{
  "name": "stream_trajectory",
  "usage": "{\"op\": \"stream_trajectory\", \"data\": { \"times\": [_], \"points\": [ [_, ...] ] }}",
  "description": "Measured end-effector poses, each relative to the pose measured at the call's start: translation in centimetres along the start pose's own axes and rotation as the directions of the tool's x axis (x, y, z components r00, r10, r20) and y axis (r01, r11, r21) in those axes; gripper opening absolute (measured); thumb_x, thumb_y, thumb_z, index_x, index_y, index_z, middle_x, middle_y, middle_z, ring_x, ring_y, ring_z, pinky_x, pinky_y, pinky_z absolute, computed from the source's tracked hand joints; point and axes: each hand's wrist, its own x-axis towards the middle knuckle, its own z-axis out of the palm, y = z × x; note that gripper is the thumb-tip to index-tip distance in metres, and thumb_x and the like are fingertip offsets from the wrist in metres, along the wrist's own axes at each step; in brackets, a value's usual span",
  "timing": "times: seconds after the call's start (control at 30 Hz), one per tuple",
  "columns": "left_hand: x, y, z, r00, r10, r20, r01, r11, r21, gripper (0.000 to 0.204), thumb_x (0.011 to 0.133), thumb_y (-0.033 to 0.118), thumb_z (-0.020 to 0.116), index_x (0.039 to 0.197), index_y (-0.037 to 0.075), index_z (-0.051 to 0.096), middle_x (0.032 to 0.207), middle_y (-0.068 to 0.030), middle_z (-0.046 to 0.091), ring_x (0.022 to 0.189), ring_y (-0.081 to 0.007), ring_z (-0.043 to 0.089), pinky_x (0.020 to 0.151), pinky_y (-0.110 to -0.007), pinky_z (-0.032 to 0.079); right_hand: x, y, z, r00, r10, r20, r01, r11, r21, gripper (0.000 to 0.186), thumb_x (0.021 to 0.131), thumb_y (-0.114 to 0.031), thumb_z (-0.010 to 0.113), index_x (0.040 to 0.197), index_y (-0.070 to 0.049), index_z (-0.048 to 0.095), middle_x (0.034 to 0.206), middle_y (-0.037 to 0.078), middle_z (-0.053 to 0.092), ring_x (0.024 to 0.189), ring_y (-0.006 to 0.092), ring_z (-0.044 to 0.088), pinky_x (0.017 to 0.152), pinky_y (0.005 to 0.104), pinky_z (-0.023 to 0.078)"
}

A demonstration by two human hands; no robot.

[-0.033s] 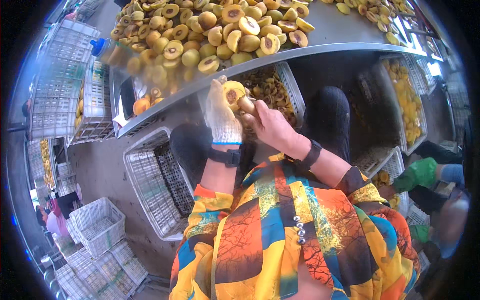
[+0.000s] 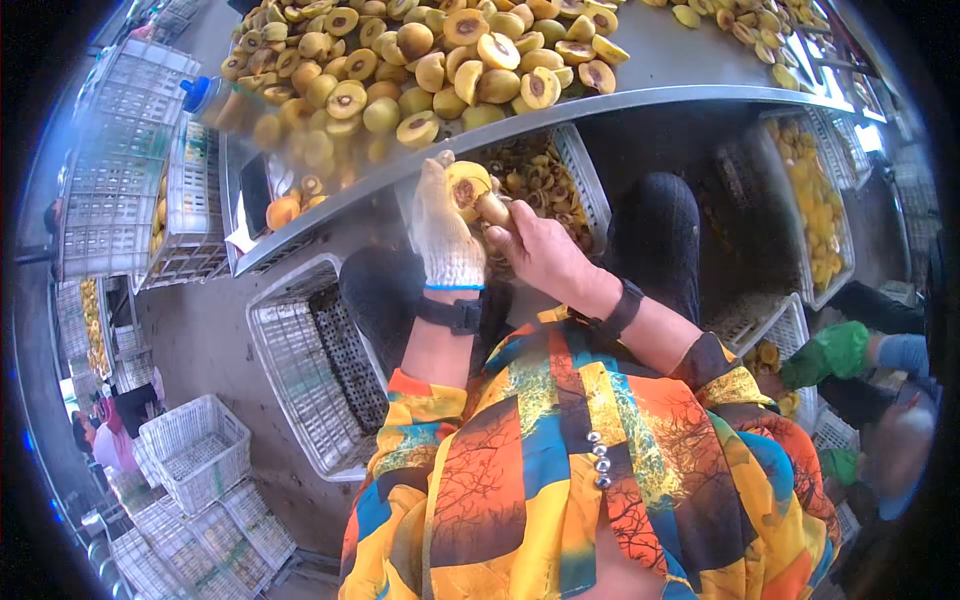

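In a pale knit glove, my left hand (image 2: 443, 220) is closed around a halved yellow fruit (image 2: 467, 185), cut face up with a brown centre. My bare right hand (image 2: 540, 250) grips a short brownish tool handle (image 2: 492, 207) whose tip meets the fruit; the tip itself is hidden. Below both hands is a white crate (image 2: 586, 185) of brown and yellow scraps. Just beyond them, a metal tabletop (image 2: 700, 55) bears heaped halved fruit (image 2: 420, 75).
An open white crate (image 2: 275, 360) stands by my left leg; stacked crates (image 2: 120, 150) line the left. Fruit-filled crates (image 2: 810, 200) sit right, beside a co-worker's green-gloved hand (image 2: 835, 350). A blue-capped bottle (image 2: 205, 95) lies at the table's left end; people (image 2: 115, 435) are farther left.
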Motion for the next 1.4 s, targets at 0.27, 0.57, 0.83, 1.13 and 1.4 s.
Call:
{"op": "stream_trajectory", "data": {
  "times": [0.27, 0.57, 0.83, 1.13, 1.4],
  "points": [
    [0.0, -0.2, -0.2, 0.997, 0.077, -0.007, -0.076, 0.995, 0.068, 0.049, 0.088, 0.046, 0.049, 0.114, 0.004, 0.046, 0.084, -0.0137, 0.059, 0.070, -0.0250, 0.062, 0.060, -0.035, 0.053, 0.2, -0.5, -0.2, 0.998, 0.069, -0.009, -0.070, 0.996, -0.062, 0.032, 0.091, -0.031, 0.045, 0.091, 0.001, 0.047, 0.067, 0.024, 0.057, 0.065, 0.0424, 0.057, 0.057, 0.0489, 0.044],
    [-0.8, 0.3, 0.7, 0.995, 0.060, -0.084, -0.048, 0.989, 0.140, 0.043, 0.090, 0.042, 0.046, 0.097, 0.001, 0.056, 0.073, -0.0133, 0.062, 0.056, -0.0217, 0.059, 0.051, -0.031, 0.050, -0.4, -1.7, 0.3, 0.992, 0.101, 0.077, -0.097, 0.994, -0.049, 0.034, 0.091, -0.029, 0.044, 0.084, 0.004, 0.048, 0.065, 0.026, 0.057, 0.065, 0.0422, 0.057, 0.059, 0.0483, 0.046],
    [-0.3, 0.7, -0.6, 0.999, -0.044, -0.025, 0.048, 0.981, 0.188, 0.044, 0.091, 0.042, 0.043, 0.090, 0.000, 0.057, 0.068, -0.0138, 0.062, 0.051, -0.0208, 0.057, 0.047, -0.028, 0.048, -0.4, -1.3, 0.7, 0.985, 0.078, 0.155, -0.091, 0.993, 0.080, 0.039, 0.092, -0.032, 0.041, 0.088, 0.006, 0.051, 0.067, 0.025, 0.058, 0.063, 0.0396, 0.059, 0.059, 0.0448, 0.048],
    [-0.2, 1.2, -0.3, 0.978, -0.201, 0.049, 0.194, 0.974, 0.114, 0.045, 0.091, 0.044, 0.040, 0.087, 0.003, 0.055, 0.067, -0.0159, 0.061, 0.053, -0.0246, 0.058, 0.049, -0.030, 0.048, -0.9, -0.6, -1.4, 0.734, 0.154, 0.661, -0.672, 0.301, 0.677, 0.032, 0.093, -0.030, 0.041, 0.104, -0.001, 0.050, 0.081, 0.014, 0.060, 0.071, 0.0264, 0.058, 0.067, 0.0377, 0.047],
    [-0.8, 8.6, -4.6, 0.968, -0.215, -0.130, 0.192, 0.967, -0.168, 0.044, 0.090, 0.049, 0.036, 0.101, 0.008, 0.050, 0.076, -0.0100, 0.057, 0.056, -0.0189, 0.054, 0.035, -0.025, 0.037, 1.1, 2.7, 2.2, 0.996, 0.035, 0.082, -0.083, 0.693, 0.716, 0.030, 0.093, -0.025, 0.040, 0.113, -0.004, 0.049, 0.097, 0.012, 0.057, 0.087, 0.0233, 0.055, 0.079, 0.0345, 0.045]
  ]
}}
